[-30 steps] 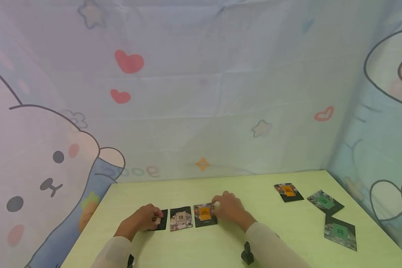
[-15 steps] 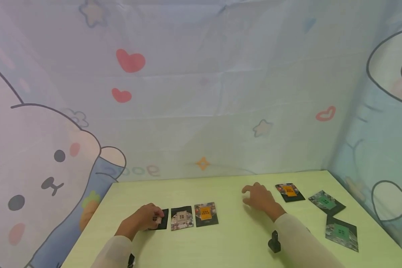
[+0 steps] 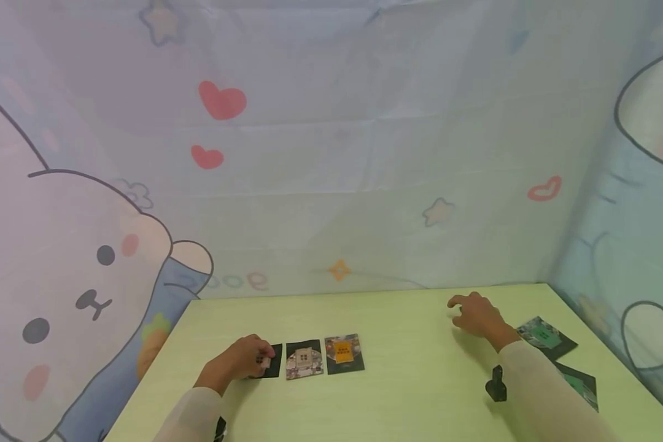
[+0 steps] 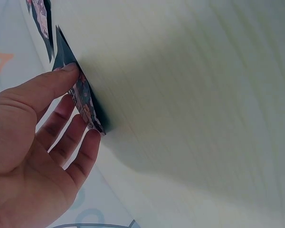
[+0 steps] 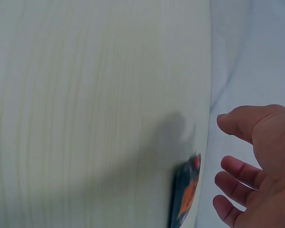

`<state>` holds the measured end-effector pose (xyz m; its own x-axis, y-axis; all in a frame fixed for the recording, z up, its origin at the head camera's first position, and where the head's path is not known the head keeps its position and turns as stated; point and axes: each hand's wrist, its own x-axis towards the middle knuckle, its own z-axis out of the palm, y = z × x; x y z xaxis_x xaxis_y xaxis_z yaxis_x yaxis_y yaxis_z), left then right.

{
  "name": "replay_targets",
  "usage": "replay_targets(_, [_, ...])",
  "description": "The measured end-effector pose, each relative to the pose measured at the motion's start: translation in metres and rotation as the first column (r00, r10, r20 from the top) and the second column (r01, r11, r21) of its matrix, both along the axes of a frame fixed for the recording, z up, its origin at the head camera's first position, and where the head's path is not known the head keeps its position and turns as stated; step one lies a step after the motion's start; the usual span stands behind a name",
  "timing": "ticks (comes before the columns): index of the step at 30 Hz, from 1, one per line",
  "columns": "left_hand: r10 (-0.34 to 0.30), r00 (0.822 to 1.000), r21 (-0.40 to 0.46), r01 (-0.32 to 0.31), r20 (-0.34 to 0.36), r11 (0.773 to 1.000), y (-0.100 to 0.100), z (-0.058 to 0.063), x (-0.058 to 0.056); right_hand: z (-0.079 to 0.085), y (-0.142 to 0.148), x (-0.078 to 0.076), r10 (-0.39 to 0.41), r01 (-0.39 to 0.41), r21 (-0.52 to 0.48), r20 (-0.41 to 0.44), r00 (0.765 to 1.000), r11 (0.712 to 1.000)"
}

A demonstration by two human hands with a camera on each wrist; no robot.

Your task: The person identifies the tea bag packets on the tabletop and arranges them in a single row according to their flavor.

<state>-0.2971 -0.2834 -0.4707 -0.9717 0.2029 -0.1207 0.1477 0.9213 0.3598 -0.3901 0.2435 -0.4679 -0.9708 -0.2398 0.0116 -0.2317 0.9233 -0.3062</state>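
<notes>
My left hand (image 3: 244,357) holds a small flat packet (image 3: 275,362), dark with a pale label, at the left end of a row. In the left wrist view the thumb lies on that packet (image 4: 85,102) and the fingertips are at its edge. Beside it lie a packet with a beige label (image 3: 304,359) and one with an orange label (image 3: 344,353). My right hand (image 3: 477,314) is over the back right of the table, fingers loosely bent, holding nothing. Close by in the right wrist view lies another orange-labelled packet (image 5: 186,192), hidden behind the hand in the head view.
Two green-labelled packets lie on the right: one farther back (image 3: 547,336), another nearer (image 3: 585,387), partly covered by the right sleeve (image 3: 547,387). The pale yellow table (image 3: 398,393) meets a cartoon-printed cloth (image 3: 331,153) at its back edge.
My right hand has left the orange-labelled packet in the row and moved right, to the other orange-labelled packet. The left hand stays on its packet. The head view has shifted slightly.
</notes>
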Motion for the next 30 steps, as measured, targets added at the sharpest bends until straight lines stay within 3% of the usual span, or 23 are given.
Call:
replay_targets(10, [0.009, 1.0, 0.004, -0.009, 0.012, 1.0, 0.002, 0.0, -0.001, -0.003, 0.043, -0.004, -0.028, 0.028, 0.0, 0.04, 0.999, 1.0])
replay_targets(21, [0.01, 1.0, 0.008, -0.01, 0.029, 1.0, 0.001, 0.0, 0.0, -0.021, 0.054, -0.018, 0.009, -0.009, 0.0, 0.088, 0.996, 1.0])
replay_targets(30, [0.022, 0.999, 0.018, -0.023, 0.023, 1.0, -0.001, 0.0, 0.0, -0.016, 0.05, -0.022, 0.018, -0.013, -0.034, 0.136, 0.991, 0.999])
